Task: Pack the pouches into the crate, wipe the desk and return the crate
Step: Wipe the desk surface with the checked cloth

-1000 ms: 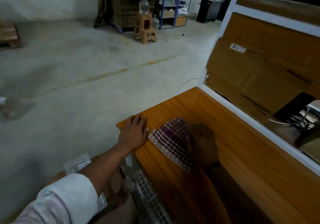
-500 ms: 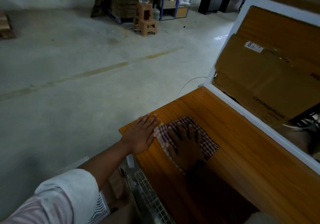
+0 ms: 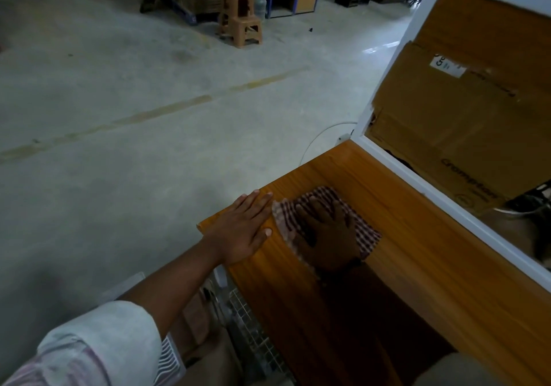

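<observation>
1. On the wooden desk (image 3: 432,281), near its far left corner: a checked cloth (image 3: 283,218) lies spread flat.
2. Right hand (image 3: 328,236) presses down on the cloth, fingers straight and spread, nothing clutched.
3. Left hand (image 3: 243,230) rests flat at the desk's corner edge, just beside the cloth, fingers straight and close together.
4. Wire-mesh crate (image 3: 253,332) sits below the desk's near edge, partly hidden; contents unclear.
5. Cardboard box (image 3: 441,123) stands behind the desk's white rail.

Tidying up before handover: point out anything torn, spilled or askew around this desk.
The cardboard carton behind the desk has a ragged, torn left edge. A white cable loops loose on the floor. No spill shows; the checked cloth lies under the right hand.
</observation>
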Demonstrator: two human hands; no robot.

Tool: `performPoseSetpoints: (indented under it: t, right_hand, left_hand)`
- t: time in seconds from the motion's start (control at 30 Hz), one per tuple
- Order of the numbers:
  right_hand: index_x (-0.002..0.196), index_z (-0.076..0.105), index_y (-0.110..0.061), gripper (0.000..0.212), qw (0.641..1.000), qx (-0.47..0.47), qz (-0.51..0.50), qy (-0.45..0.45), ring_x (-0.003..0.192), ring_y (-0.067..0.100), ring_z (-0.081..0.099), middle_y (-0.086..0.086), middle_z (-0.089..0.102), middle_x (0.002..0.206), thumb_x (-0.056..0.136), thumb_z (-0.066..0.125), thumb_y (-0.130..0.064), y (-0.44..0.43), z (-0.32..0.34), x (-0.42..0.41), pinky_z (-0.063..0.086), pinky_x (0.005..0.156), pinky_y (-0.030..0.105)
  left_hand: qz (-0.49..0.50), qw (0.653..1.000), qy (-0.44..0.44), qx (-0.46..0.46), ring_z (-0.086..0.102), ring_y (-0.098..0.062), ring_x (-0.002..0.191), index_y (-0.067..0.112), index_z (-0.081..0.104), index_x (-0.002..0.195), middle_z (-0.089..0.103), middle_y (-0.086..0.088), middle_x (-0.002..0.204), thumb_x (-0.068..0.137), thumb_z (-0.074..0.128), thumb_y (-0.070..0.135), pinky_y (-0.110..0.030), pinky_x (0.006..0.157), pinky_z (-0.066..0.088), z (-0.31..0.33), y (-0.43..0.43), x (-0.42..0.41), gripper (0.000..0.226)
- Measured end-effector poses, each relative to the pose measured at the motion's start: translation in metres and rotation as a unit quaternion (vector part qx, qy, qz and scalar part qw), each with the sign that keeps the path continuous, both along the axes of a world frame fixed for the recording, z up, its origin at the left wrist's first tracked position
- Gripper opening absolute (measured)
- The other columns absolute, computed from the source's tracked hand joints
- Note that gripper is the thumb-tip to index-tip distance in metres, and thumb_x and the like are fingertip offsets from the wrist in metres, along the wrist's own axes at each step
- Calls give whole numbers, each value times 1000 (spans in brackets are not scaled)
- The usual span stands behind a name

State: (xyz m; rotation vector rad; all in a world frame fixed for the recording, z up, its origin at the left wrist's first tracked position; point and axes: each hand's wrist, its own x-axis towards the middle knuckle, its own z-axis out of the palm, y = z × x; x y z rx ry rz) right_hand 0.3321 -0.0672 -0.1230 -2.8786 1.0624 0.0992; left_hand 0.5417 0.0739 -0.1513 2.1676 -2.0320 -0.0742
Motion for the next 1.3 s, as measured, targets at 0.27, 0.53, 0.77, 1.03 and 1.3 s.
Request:
performPoseSetpoints:
  t: [0.27, 0.53, 0.77, 1.03, 1.3]
  right_hand:
    - [148, 39, -42, 66, 994, -42, 82, -62, 145, 29, 25, 0, 35, 155, 92, 28, -76, -32, -4, -18, 22, 117, 58]
    - [159, 14, -29, 75, 998, -39, 3, -46, 153, 39, 3, 8, 9, 167, 96, 9, -68, -9, -14, 10, 1, 122, 57]
    - [157, 18, -33, 76, 998, -29, 42, -36, 153, 30, 0, 3, 13, 167, 93, 10, -73, -83, -14, 4, 4, 123, 54]
    - [158, 18, -32, 74, 992, -29, 111, -60, 153, 34, 4, 4, 12, 167, 95, 17, -69, -72, -18, 40, 6, 123, 56]
    - [159, 11, -30, 81, 996, 12, -78, -48, 152, 38, -3, 7, 6, 167, 91, 15, -74, -148, -11, 65, -6, 121, 56]
  left_hand:
    - [8, 1000, -5, 5, -17, -18, 154, 24, -1, 162, -10, 3, 169, 106, 13, 57, -41, 126, 1, -1, -1, 1, 66]
    - [6, 1000, -6, -5, -13, -19, 155, 23, 5, 162, -5, 2, 169, 107, 19, 54, -41, 127, 3, 1, 0, -2, 65]
    - [8, 1000, -6, 3, -13, -19, 155, 22, 4, 162, -5, 1, 169, 107, 18, 53, -42, 127, 3, 3, 0, -2, 65]
    - [10, 1000, -3, 2, -13, -18, 155, 23, 5, 162, -2, 1, 169, 108, 20, 54, -41, 127, 3, 5, 0, -2, 65]
    - [10, 1000, 4, 4, -11, -18, 156, 24, 4, 162, -5, 3, 169, 108, 22, 53, -44, 126, 8, 6, -1, -2, 65]
